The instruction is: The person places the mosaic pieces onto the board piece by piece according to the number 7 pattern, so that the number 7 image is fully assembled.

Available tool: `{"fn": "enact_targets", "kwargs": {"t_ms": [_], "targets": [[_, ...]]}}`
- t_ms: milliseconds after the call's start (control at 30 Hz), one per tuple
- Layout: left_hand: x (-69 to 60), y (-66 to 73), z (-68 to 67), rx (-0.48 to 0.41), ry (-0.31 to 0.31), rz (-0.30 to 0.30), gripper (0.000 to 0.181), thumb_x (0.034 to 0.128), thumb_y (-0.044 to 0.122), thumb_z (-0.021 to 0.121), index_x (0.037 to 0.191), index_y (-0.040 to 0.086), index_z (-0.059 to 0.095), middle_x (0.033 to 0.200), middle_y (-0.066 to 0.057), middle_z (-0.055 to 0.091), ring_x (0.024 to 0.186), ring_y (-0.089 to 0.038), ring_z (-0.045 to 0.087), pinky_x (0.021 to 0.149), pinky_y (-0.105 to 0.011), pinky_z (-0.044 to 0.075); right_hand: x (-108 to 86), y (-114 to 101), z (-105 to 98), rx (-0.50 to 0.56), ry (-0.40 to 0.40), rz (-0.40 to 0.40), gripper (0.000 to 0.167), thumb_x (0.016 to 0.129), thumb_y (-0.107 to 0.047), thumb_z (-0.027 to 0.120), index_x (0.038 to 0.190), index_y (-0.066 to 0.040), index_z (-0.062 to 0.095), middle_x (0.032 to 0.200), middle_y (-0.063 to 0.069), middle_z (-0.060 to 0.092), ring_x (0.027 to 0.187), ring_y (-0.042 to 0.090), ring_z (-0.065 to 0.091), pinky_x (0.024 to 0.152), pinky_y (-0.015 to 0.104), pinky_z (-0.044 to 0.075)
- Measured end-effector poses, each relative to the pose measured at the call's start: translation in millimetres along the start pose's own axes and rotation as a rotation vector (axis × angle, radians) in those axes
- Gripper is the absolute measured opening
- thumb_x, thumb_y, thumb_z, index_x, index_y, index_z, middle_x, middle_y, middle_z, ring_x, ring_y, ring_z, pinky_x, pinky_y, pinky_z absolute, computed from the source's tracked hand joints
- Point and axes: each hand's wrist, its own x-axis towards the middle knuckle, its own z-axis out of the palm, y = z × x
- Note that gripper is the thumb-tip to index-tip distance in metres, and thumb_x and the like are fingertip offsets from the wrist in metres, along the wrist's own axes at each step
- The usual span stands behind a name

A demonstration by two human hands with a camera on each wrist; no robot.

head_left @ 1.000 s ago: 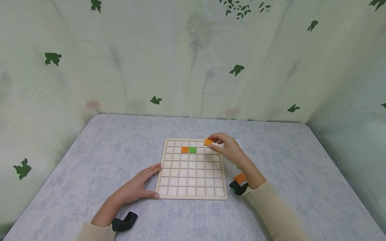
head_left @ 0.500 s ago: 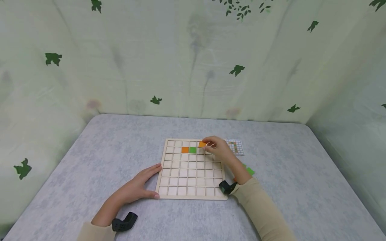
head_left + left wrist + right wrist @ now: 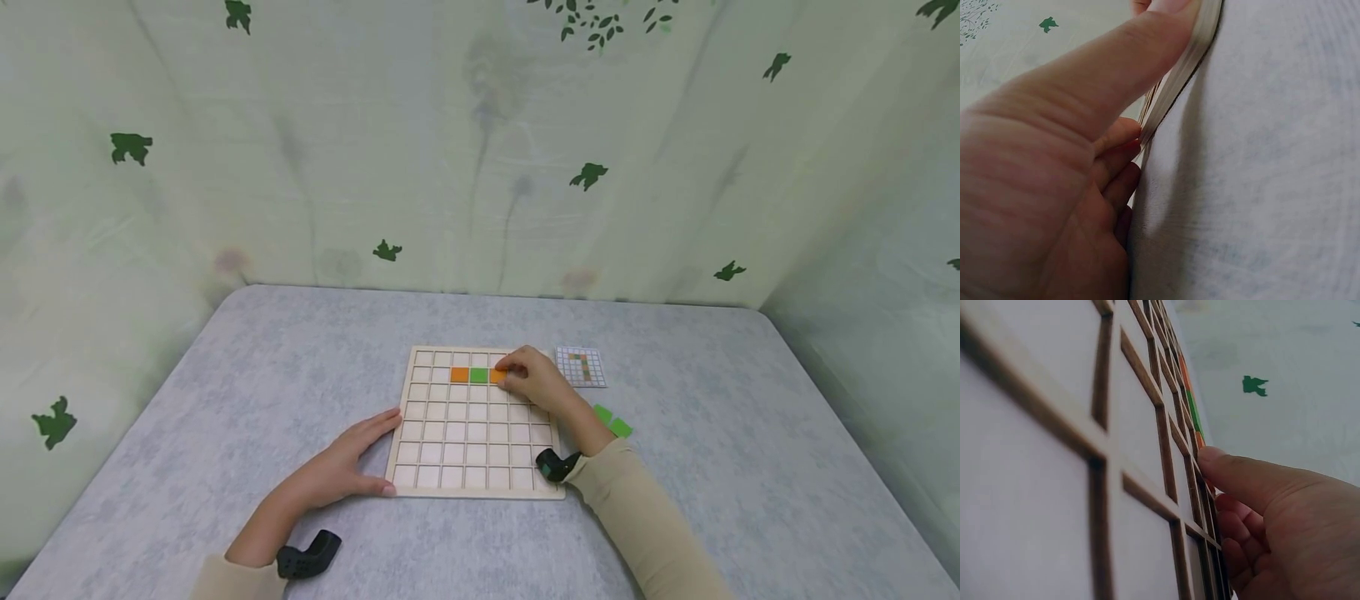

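Observation:
A wooden grid board (image 3: 450, 417) lies flat on the table. My left hand (image 3: 341, 462) rests at its left side, with the fingers against the edge and the thumb (image 3: 1104, 69) at the near corner. In the second row from the back, my right hand (image 3: 534, 379) holds an orange square tile (image 3: 496, 376) between thumb and fingers, in or at a cell. That tile is beside a green tile (image 3: 478, 375), with another orange tile (image 3: 459, 375) to the left. The right wrist view shows the thumb (image 3: 1235, 469) touching the orange tile, whose far side is hidden.
A small pattern card (image 3: 581, 367) with a coloured grid lies off the board's back right corner. Loose green tiles (image 3: 619, 427) are on the table (image 3: 712, 433) beside the right forearm, which may hide others. A leaf-patterned cloth (image 3: 450, 167) hangs behind the table.
My right hand has moved left and down with the orange tile, from above the back row to the cell beside the green tile. The left hand stays at the board's edge.

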Motion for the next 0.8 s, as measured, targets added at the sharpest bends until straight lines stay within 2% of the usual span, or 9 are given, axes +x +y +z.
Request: {"fn": "enact_targets", "kwargs": {"t_ms": [133,300,533,667,800], "targets": [[0.2,-0.6,0.3,-0.006,-0.002,-0.004,0.097,0.0657,0.049,0.073,0.14,0.003,0.03,0.145,-0.012,0.023,0.13,-0.035,0.018,0.099,-0.055,0.019,-0.5,-1.0,-1.3,0.006,-0.016,0.016,0.031,0.083,-0.016,0.065,0.113,-0.011,0.063,0.102,0.001,0.053,0.09,0.015,0.049,0.078,0.032,0.042],[0.8,-1.2,1.4,-0.013,-0.007,-0.006,0.097,0.0662,0.049,0.073,0.14,0.003,0.029,0.145,-0.012,0.023,0.13,-0.035,0.018,0.099,-0.055,0.019,-8.1,-8.7,-11.1,0.04,0.003,0.018,0.041,0.084,-0.019,0.064,0.123,-0.011,0.056,0.11,0.007,0.055,0.098,0.02,0.051,0.083,0.036,0.042],[1.1,-0.7,1.1,-0.005,-0.009,-0.005,0.097,0.0661,0.048,0.073,0.14,0.002,0.029,0.145,-0.013,0.023,0.13,-0.035,0.018,0.099,-0.055,0.019,-36.2,-16.6,-39.5,0.073,0.083,-0.071,0.047,0.081,-0.016,0.068,0.125,-0.009,0.053,0.119,0.003,0.053,0.105,0.026,0.049,0.088,0.043,0.039],[1.2,-0.2,0.1,-0.004,-0.01,-0.012,0.098,0.0658,0.049,0.073,0.14,0.003,0.029,0.145,-0.013,0.023,0.13,-0.035,0.018,0.099,-0.056,0.019,-55.2,-11.0,-54.2,0.034,0.134,-0.084,0.047,0.08,-0.017,0.069,0.124,-0.011,0.054,0.12,0.001,0.052,0.104,0.024,0.049,0.087,0.044,0.04],[1.2,-0.4,0.0,-0.007,-0.017,-0.022,0.097,0.0662,0.05,0.072,0.14,0.004,0.029,0.146,-0.012,0.022,0.131,-0.035,0.017,0.099,-0.056,0.019,-73.6,0.7,-65.0,0.005,0.149,-0.093,0.048,0.08,-0.017,0.069,0.124,-0.008,0.053,0.119,0.004,0.053,0.103,0.028,0.049,0.086,0.046,0.04]]}}
